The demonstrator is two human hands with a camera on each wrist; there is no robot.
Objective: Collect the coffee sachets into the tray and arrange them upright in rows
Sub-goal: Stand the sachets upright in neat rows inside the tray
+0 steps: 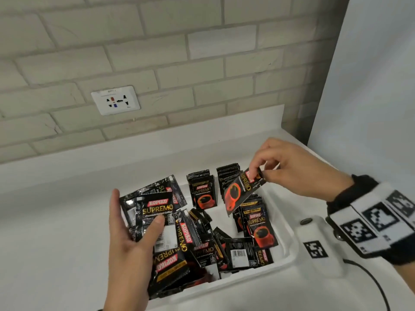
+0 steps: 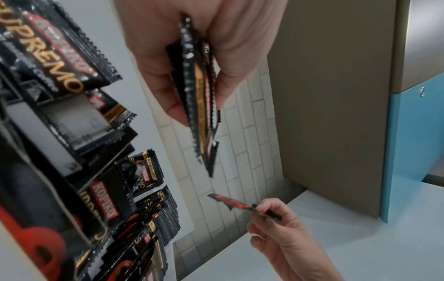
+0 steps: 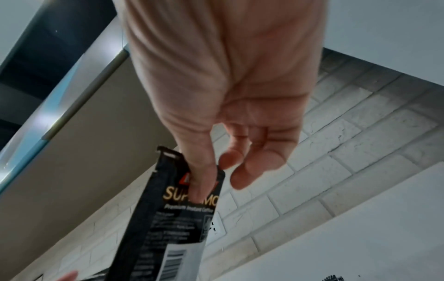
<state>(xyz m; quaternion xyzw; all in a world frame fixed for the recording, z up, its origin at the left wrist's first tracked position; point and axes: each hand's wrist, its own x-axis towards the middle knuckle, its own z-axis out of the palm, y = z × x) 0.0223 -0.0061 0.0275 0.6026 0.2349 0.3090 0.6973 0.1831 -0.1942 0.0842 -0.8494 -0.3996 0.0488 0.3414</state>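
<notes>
A single black coffee sachet [image 1: 241,191] is held above the white tray [image 1: 283,223], its long axis tilted: the pinched top end points up and to the right, the end with the red cup picture points down and to the left. It hangs over the tray's far right part, just above sachets that stand upright in rows [image 1: 226,176] along the far side and the right side [image 1: 260,225] of the tray. In the near part of the tray, loose sachets [image 1: 238,252] lie flat and crossed at mixed angles.

The tray is set on a white tabletop [image 1: 56,221] that runs to a wall of pale brick-pattern tiles [image 1: 157,41]. A white wall socket [image 1: 115,99] is mounted on the tiles, left of centre. A plain white panel [image 1: 370,86] is seen at the right. On the tabletop right of the tray lies a white device with a black square marker [image 1: 315,249] and a dark cable.

The right hand [image 1: 292,169] is partly closed: the single sachet is pinched by its top edge between thumb and forefinger, while the other fingers are loosely curled and touch nothing. A black wrist strap with black-and-white markers [image 1: 377,221] is worn on this arm.

The left hand [image 1: 132,241] is held over the tray's left edge and grips a fanned bundle of sachets [image 1: 157,212], the thumb pressed across the front of it and the fingers behind. From the left wrist view the bundle is seen edge-on between thumb and fingers.
</notes>
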